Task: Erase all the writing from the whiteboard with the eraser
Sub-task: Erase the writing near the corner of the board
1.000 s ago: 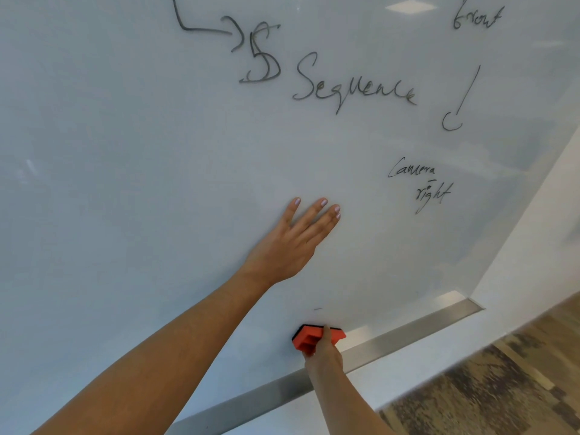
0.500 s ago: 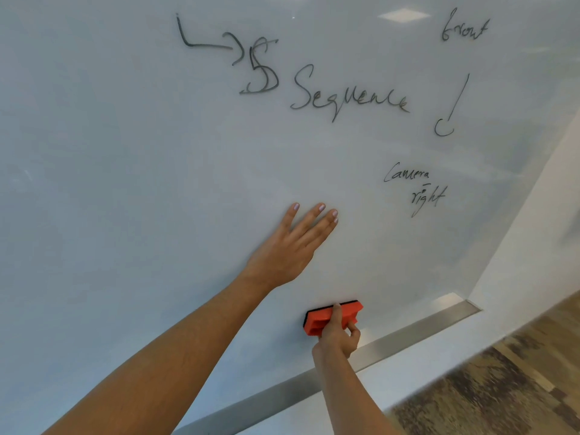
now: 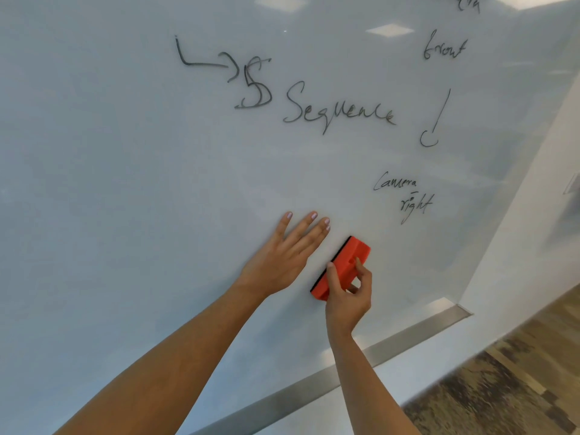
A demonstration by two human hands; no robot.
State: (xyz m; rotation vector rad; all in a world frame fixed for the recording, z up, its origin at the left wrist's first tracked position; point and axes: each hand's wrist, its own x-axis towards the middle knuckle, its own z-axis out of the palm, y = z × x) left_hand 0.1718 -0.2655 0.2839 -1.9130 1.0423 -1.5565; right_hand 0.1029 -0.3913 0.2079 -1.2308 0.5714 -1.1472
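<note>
A white wall (image 3: 514, 296) extends to the right. A brushed-metal strip (image 3: 408, 335) runs along its lower section. The floor (image 3: 502, 387) at lower right shows mottled brown-and-grey patterning. Rectangular ceiling-light reflections (image 3: 389, 29) appear near the top.

The eraser (image 3: 342, 267) is gripped against the whiteboard (image 3: 125, 183); writing (image 3: 339, 109) lies above the grip, the flat left hand (image 3: 282, 255) just left.
</note>
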